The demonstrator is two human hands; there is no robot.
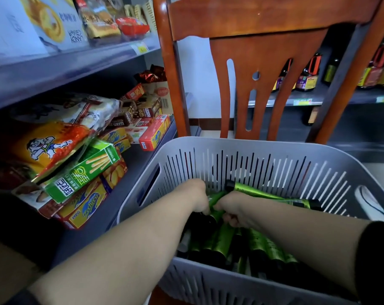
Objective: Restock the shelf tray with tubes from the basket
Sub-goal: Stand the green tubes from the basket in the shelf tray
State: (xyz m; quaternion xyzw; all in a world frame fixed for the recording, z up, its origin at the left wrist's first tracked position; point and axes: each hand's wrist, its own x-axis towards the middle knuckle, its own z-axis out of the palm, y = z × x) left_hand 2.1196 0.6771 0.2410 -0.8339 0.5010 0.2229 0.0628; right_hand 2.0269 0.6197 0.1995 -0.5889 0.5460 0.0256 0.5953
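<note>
Hands both down in basket (261, 148), working same spot. Left hand (198, 198) and right hand (236, 211) sit knuckle to knuckle over 1 green tube (217, 208) w/ black cap, which runs between them. Right fingers (230, 220) curled down onto that tube, closed on it. Left fingertips hidden under the hand; cannot tell if they pinch tube or just steady it.

Step in hand, as I read it: gather tubes for 1st lift out. To do it well: get a full wrap on tube body, not on cap; lift straight up clear of rim before swinging left twd shelf (129, 172). If taking 2+, line them parallel 1st, since glossy skins prob. slide on each other.

More tubes (263, 245) lie packed just below right fingers, nearer the wearer; 1 long tube (272, 194) lies slantwise just beyond the fingers, against the slotted far wall. Could snag the lift.

Tray itself: not identifiable in view. Shelf left of left fingers carries loose pile: green biscuit-stick box (85, 170), yellow boxes (83, 208), snack bags (46, 146), tilted, near the edge. Pile likely to topple if brushed. Wooden chair (263, 84) stands beyond basket, well past the fingers; no obstacle for leftward path.
</note>
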